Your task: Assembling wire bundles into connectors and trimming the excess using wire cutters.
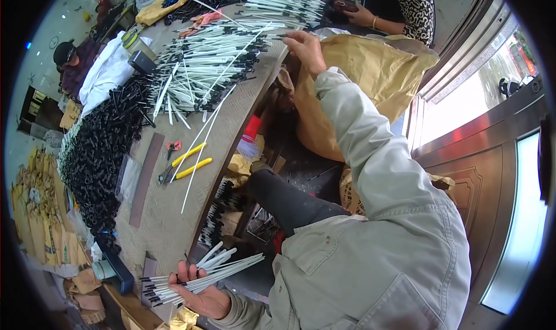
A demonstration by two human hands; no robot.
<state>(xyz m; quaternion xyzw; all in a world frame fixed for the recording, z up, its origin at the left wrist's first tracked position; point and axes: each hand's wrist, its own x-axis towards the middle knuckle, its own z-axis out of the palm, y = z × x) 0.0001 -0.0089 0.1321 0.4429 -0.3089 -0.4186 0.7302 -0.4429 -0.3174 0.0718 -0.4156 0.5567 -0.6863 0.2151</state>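
L hand (200, 292) grip round white rod bundle (202, 275); R hand (306, 47) at rod pile (214, 63)

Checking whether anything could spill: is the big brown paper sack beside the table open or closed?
Open. The brown paper sack has its mouth spread wide, rim crumpled outward, just below the right hand.

A long tabletop (174, 214) runs through the room. Right of it stands a dark wooden door (480, 173) (daylight brightens its glass panels). Beyond the tabletop lies a pale floor (58, 23).
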